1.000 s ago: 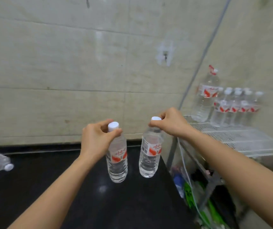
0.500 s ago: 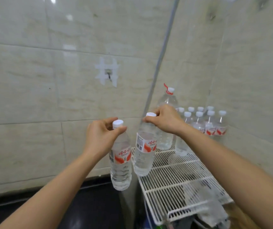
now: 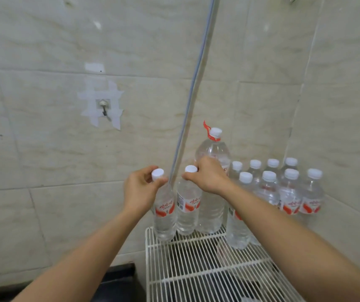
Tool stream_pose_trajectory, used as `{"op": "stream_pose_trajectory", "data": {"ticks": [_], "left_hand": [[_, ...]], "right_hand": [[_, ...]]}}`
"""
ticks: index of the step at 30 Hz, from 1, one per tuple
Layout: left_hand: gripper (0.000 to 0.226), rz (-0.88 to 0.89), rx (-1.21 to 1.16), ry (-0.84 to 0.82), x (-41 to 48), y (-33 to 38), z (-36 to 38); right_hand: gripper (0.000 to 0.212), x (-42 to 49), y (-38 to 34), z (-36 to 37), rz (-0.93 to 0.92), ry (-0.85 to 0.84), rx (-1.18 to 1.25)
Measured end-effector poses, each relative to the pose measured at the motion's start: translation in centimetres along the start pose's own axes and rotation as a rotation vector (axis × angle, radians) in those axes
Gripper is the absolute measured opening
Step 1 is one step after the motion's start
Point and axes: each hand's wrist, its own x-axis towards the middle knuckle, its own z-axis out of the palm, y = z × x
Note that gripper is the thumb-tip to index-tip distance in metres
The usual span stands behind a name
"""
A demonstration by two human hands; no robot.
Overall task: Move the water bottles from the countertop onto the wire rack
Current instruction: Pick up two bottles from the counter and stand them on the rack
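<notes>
Two bottles held by the neck at the wire rack (image 3: 198,264), lower centre of frame.
Left hand (image 3: 140,190) fingers pinch the left bottle (image 3: 164,216); right hand (image 3: 209,176) fingers pinch the right bottle (image 3: 188,211); both bases seem to touch the rack's back-left corner.

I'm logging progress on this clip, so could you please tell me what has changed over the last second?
Both hands have carried their water bottles rightward, off the black countertop to the wire rack. The left hand now holds its bottle at the rack's back-left corner; the right hand holds its bottle beside it, before the large jug. Both grips near the caps are unchanged, and the small bottles already on the rack have not moved.
</notes>
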Motion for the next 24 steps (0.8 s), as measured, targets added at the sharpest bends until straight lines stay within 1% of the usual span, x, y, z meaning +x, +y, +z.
{"op": "stream_pose_trajectory", "data": {"ticks": [2, 6, 10, 12, 14, 17, 21, 24], "left_hand": [[0.031, 0.004, 0.026, -0.017, 0.4, -0.4, 0.8], [0.035, 0.009, 0.039, -0.044, 1.1, -1.4, 1.7], [0.048, -0.029, 0.046, -0.147, 2.6, -1.9, 1.5], [0.048, -0.054, 0.052, -0.199, 3.4, -2.1, 1.3], [0.044, -0.083, 0.056, -0.224, 3.9, -2.2, 1.2], [0.038, -0.071, 0.071, -0.238, 4.3, -2.3, 1.5], [0.042, -0.045, 0.059, -0.237, 4.5, -2.6, 1.7], [0.042, -0.046, 0.043, -0.242, 5.0, -2.8, 1.7]], "right_hand": [[0.045, 0.8, 0.3, 0.5, 0.006, -0.016, 0.002], [0.043, 1.3, 0.0, 1.1, 0.013, -0.057, -0.071], [0.029, 1.7, -1.1, 0.7, -0.038, -0.087, -0.228], [0.034, 2.0, -1.6, 0.7, -0.053, -0.106, -0.301], [0.028, 2.2, -1.8, 0.8, -0.054, -0.138, -0.347], [0.025, 2.5, -1.8, 1.1, -0.062, -0.092, -0.405], [0.030, 2.8, -1.7, 1.3, -0.040, -0.058, -0.377], [0.026, 2.9, -1.6, 1.5, -0.036, -0.050, -0.349]]}}
